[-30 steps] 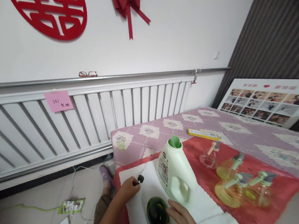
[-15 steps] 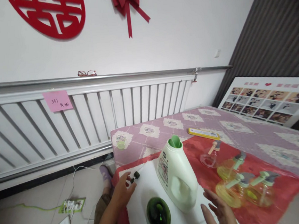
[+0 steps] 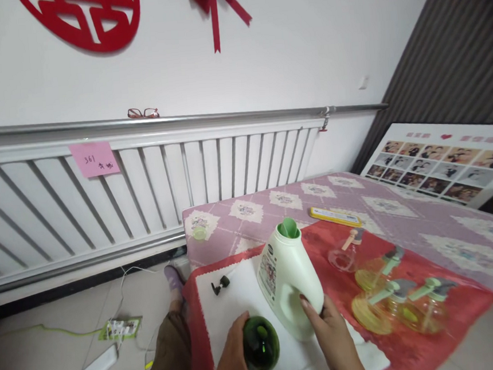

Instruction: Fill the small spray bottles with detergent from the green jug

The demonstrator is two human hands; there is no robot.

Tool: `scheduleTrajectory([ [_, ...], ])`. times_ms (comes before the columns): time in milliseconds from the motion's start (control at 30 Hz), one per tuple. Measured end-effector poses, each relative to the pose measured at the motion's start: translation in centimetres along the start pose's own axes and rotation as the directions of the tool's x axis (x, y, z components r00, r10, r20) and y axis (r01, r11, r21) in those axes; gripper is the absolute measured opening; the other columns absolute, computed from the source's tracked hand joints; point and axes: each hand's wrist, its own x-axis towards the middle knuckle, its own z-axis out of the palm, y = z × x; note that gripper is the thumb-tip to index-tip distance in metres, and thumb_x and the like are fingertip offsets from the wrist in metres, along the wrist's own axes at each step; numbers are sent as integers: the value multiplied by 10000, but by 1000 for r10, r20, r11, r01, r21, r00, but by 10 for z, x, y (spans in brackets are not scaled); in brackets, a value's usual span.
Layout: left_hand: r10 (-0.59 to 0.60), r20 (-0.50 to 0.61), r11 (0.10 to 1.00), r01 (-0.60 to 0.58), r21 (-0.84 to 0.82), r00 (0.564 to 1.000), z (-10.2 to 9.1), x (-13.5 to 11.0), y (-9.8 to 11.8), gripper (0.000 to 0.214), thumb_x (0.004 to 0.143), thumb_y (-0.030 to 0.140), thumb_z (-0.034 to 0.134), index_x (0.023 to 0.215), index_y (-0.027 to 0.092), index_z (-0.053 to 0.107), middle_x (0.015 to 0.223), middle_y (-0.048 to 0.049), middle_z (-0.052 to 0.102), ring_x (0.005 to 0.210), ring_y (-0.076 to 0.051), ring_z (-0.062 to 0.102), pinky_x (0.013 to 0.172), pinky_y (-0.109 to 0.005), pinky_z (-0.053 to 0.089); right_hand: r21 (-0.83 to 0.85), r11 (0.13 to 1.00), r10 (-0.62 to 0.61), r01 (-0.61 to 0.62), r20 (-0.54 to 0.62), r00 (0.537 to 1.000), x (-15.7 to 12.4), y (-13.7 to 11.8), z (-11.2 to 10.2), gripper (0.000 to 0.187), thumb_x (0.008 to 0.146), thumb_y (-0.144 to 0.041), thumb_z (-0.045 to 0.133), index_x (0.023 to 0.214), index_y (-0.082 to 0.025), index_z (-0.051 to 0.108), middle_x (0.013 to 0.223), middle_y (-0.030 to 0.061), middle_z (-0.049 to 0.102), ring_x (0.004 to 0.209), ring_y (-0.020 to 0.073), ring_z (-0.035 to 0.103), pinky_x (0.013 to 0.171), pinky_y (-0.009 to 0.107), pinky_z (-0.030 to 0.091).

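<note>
A dark green round bottle (image 3: 261, 344) stands on the white cloth (image 3: 217, 314). My left hand (image 3: 238, 355) is wrapped around its near-left side. To the right rises a pale green jug (image 3: 290, 285), upright, with a green spout in its open mouth. My right hand (image 3: 330, 330) grips the jug's handle, thumb in front; the other fingers are partly hidden. On the cloth beyond my left hand lies a dark pump head (image 3: 221, 284). Farther back, a light green cap (image 3: 199, 233) rests on the purple patterned cover.
Several clear pump bottles, among them one with yellow liquid (image 3: 428, 310), stand on the red cloth (image 3: 453, 334) at the right. A yellow-edged flat box (image 3: 334, 216) lies behind them. Beyond the bed is a white radiator (image 3: 223, 170). A power strip (image 3: 120, 328) sits on the floor.
My left hand has left the pump head on the cloth and closed around the green bottle. My right hand has moved left onto the jug's handle.
</note>
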Motion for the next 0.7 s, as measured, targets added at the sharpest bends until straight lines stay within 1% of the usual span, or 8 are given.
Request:
scheduleTrajectory([
  [100, 16, -59, 1000, -18, -21, 998, 4, -2, -3, 1067, 460, 119, 770, 1425, 150, 316, 1464, -184, 383, 1364, -372, 348, 1167, -507, 240, 6, 999, -31, 31, 8, 999, 1, -1, -4, 474, 760, -531, 628, 1071, -174, 625, 1013, 72, 730, 949, 257, 660, 835, 355, 519],
  [167, 14, -104, 999, -19, -41, 994, 4, -1, -3, 1042, 472, 125, 767, 1415, 165, 327, 1460, -168, 400, 1358, -359, 366, 1166, -495, 257, -21, 999, -27, 28, 14, 1000, 1, -2, -12, 486, 750, -550, 625, 1054, -171, 633, 1007, 76, 733, 946, 260, 660, 830, 353, 516],
  [333, 11, -255, 998, -27, -61, 967, -4, 17, 7, 974, 526, 146, 755, 1395, 138, 316, 1448, -173, 414, 1354, -337, 379, 1165, -453, 277, -80, 997, 13, -7, 72, 997, 0, -24, -44, 474, 718, -554, 649, 1025, -192, 651, 958, 68, 742, 852, 254, 671, 713, 320, 534],
  [433, 32, -325, 998, -50, -45, 945, -8, 36, 10, 948, 550, 158, 753, 1386, 144, 307, 1447, -173, 410, 1359, -330, 371, 1166, -458, 267, -125, 992, 36, -25, 83, 996, 0, -46, -65, 393, 673, -542, 680, 883, -210, 682, 731, 33, 723, 651, 218, 649, 549, 279, 514],
  [500, 57, -365, 997, -74, -33, 929, -8, 46, 8, 933, 563, 168, 755, 1382, 145, 309, 1454, -175, 398, 1365, -327, 361, 1165, -459, 265, -187, 982, 38, -20, 89, 995, 0, -60, -78, 365, 644, -540, 692, 816, -218, 697, 546, 0, 637, 521, 190, 588, 459, 263, 471],
  [533, 69, -380, 996, -86, -28, 923, -6, 49, 6, 930, 566, 172, 757, 1381, 145, 311, 1456, -175, 395, 1366, -325, 360, 1162, -461, 268, -220, 975, 34, -12, 97, 995, 1, -67, -84, 371, 634, -542, 693, 819, -220, 707, 497, -10, 600, 482, 182, 561, 433, 263, 455],
  [600, 79, -399, 995, -97, -26, 913, -3, 55, 1, 940, 564, 176, 764, 1385, 149, 307, 1452, -173, 398, 1363, -325, 367, 1155, -471, 278, -274, 962, 27, 7, 119, 993, 2, -80, -95, 419, 622, -553, 688, 877, -223, 726, 511, -1, 619, 470, 188, 559, 432, 277, 468],
  [700, 72, -414, 996, -89, -21, 907, 3, 58, -7, 957, 548, 178, 771, 1387, 148, 312, 1436, -177, 416, 1350, -337, 386, 1140, -495, 299, -375, 927, 46, 27, 185, 982, 4, -96, -108, 447, 626, -573, 670, 896, -224, 740, 648, 31, 702, 538, 218, 618, 504, 309, 529],
])
